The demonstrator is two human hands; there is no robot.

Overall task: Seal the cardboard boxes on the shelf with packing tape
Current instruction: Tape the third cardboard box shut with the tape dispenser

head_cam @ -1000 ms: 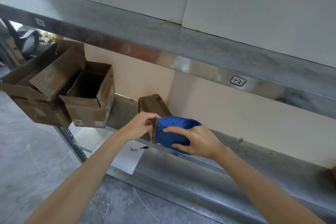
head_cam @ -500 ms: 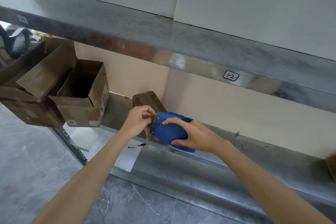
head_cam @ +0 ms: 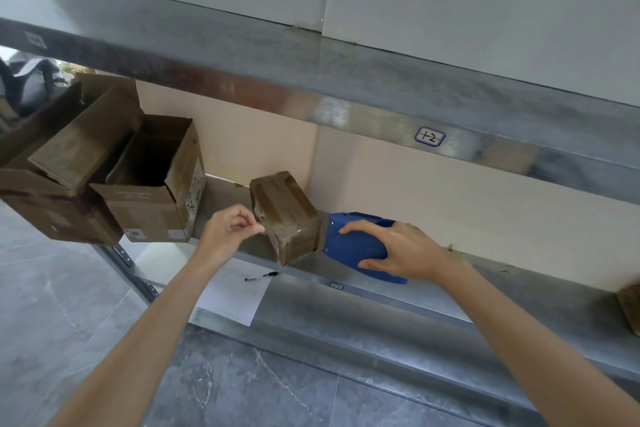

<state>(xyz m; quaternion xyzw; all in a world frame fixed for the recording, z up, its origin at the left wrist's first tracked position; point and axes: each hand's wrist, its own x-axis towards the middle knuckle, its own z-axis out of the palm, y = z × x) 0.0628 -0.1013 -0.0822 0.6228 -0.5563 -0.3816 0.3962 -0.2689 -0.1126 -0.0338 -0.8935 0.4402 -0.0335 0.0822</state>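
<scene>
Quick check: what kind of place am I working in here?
Probably a stockroom or small warehouse: metal shelving carrying a handwritten bay label, open cardboard boxes on the shelf, and a blue tape dispenser.

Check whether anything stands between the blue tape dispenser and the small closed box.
Nothing visible does. The dispenser, held by the right hand, sits close against the box on its right side; the left hand pinches tape at its front left edge.

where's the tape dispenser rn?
Head view, right of centre: the dispenser is on the middle shelf, gripped by the right hand, against the small box's right side.
</scene>
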